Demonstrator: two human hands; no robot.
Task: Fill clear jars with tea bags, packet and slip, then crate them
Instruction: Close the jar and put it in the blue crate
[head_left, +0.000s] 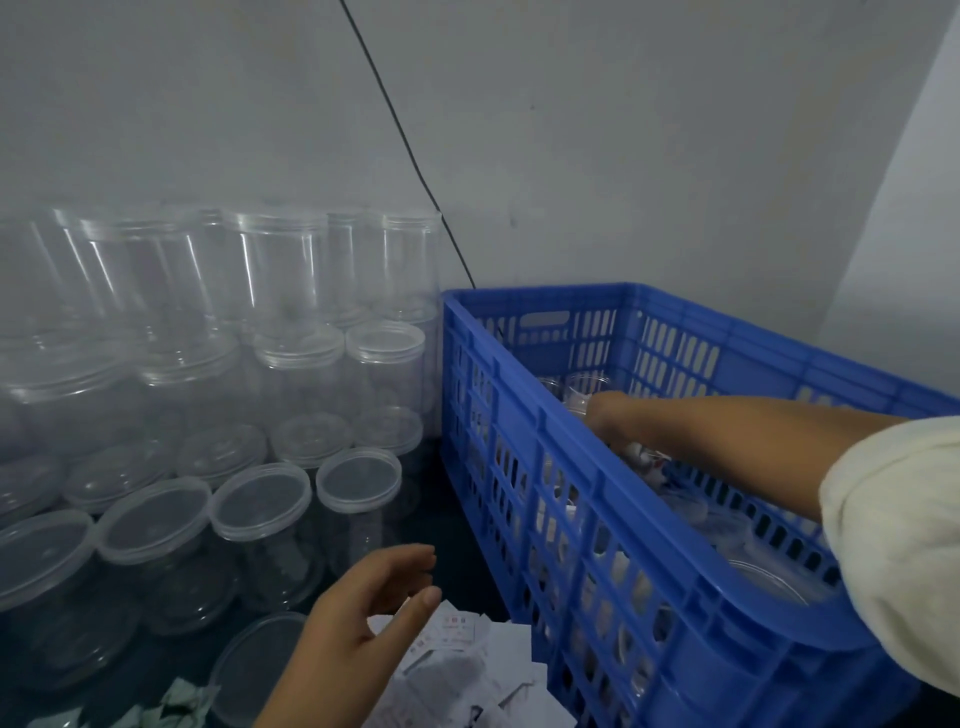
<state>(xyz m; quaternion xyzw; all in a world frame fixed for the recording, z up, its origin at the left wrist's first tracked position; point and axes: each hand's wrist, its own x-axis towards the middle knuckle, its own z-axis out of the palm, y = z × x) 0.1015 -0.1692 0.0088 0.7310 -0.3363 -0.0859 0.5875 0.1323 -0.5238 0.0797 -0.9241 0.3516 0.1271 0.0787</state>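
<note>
My right hand reaches down into the blue slatted crate. Its fingers are hidden behind the crate wall and the jars inside. Just below the hand, something white and red shows, apparently a filled jar's contents. More clear jars stand in the crate. My left hand hovers with relaxed, slightly curved fingers and holds nothing. It is above a loose pile of white paper slips left of the crate.
Clear jars without lids are stacked in rows against the wall at the left. In front of them stand jars with lids. Pale green packets lie at the bottom edge. A black cable runs down the wall behind the crate.
</note>
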